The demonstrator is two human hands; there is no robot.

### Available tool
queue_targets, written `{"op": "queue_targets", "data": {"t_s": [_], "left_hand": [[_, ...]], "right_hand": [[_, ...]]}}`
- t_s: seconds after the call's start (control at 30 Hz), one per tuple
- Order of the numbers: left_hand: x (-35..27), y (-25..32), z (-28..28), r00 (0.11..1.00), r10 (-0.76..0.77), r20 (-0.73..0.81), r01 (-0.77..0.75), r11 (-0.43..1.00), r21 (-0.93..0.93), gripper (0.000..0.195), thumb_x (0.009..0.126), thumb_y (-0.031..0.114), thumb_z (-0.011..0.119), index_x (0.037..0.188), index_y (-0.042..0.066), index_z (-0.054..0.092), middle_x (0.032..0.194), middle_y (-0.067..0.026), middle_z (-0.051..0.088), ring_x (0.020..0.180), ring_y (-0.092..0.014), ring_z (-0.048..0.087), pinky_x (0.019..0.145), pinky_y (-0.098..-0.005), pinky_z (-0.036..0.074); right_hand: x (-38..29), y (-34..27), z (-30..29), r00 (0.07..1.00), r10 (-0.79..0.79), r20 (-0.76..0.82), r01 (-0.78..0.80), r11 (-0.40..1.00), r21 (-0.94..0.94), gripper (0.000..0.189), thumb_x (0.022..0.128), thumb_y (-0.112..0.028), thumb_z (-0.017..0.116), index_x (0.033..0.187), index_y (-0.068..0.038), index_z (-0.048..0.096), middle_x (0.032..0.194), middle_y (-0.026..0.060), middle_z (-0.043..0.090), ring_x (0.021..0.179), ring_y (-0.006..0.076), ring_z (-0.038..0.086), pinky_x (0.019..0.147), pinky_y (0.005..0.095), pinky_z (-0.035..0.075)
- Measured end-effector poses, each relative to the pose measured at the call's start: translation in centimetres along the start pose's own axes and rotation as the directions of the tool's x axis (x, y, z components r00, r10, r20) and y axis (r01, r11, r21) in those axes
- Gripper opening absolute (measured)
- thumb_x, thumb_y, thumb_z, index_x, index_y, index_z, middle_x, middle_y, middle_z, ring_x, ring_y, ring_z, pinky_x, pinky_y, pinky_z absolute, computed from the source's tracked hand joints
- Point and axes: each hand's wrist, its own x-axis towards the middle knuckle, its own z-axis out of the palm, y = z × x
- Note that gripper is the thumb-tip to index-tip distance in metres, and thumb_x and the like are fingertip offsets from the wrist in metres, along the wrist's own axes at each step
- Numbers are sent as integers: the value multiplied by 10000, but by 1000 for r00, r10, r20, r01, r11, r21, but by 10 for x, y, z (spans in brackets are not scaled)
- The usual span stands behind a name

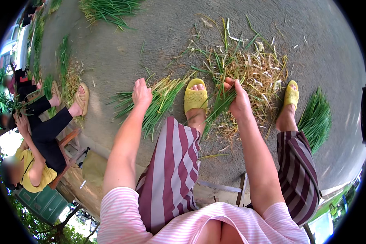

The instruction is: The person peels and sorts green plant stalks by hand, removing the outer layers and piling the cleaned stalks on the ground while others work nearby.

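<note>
My right hand [240,100] grips a small bunch of long green stalks [220,105], which look like chives or thin scallions; their leaves trail down toward my left ankle. My left hand [141,94] is at a loose pile of the same green stalks [161,103] on the pavement, left of my left foot. Its back faces up and its fingertips are hidden, so whether it pinches any stalk is unclear. Between my feet spreads a heap of dry, yellowed trimmings and pale peelings [256,73], partly beneath my right hand.
A green bundle [315,120] lies outside my right foot, another bundle [111,10] farther ahead. My yellow slippers [196,97] flank the trimmings. On the left, a seated person in a yellow top [38,174] holds green stalks, with more people beyond. Rough grey pavement [116,58] extends ahead.
</note>
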Motion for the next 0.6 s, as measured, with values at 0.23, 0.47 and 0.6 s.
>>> {"op": "queue_targets", "data": {"t_s": [0.23, 0.47, 0.6], "left_hand": [[4, -3, 4, 1000, -6, 13, 6, 1000, 24, 131, 815, 171, 686, 934, 130, 648, 1033, -77, 594, 1088, -280, 551, 919, -441, 433], [1, -21, -13, 997, 32, -65, -37, 996, -78, 145, 839, 173, 651, 956, 91, 626, 919, -113, 684, 878, -308, 651, 840, -451, 473], [-24, -10, -10, 964, 156, -217, -215, 934, -284, 169, 845, 172, 645, 984, 77, 641, 814, -123, 695, 760, -324, 670, 691, -424, 521]], "right_hand": [[9, 7, 8, 996, 14, -87, -27, 988, -149, 544, 943, -530, 523, 1132, -25, 595, 822, 3, 557, 704, 132, 549, 668, 306, 510], [3, 13, 19, 989, -128, -79, 74, 870, -488, 570, 863, -551, 651, 1100, -33, 633, 919, 3, 613, 798, 97, 549, 720, 282, 470], [-5, 12, 14, 989, -106, -102, 46, 879, -475, 559, 819, -466, 747, 1126, -12, 634, 996, 25, 648, 926, 113, 571, 834, 279, 457]]}}
